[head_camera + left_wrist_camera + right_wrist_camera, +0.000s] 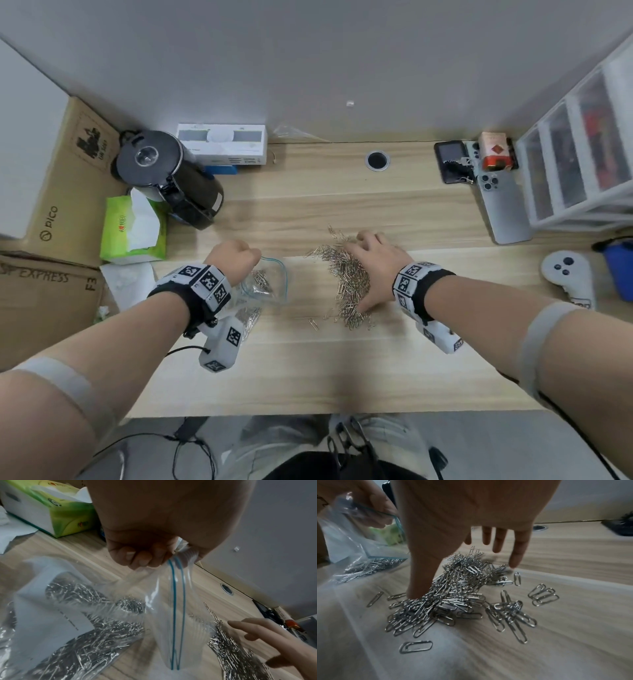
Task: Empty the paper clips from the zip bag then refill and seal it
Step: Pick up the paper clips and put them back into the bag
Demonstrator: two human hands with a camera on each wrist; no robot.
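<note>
Left hand (145, 545) grip pinches zip bag (171, 608) rim – right hand (471, 520) spread, fingers straight, over paper clips (453, 595) – bag just left of it

At the left of the frame a green tissue box (133, 229) stands beside a black kettle (171, 178). Cardboard boxes (65, 185) fill the left edge. At the upper right a phone (503, 205) lies near white plastic drawers (575, 164). A white controller (568, 274) is at the right edge.

drawer unit (582, 150) contents blurred, zip bag (263, 287) part-hidden behind L wrist
</note>
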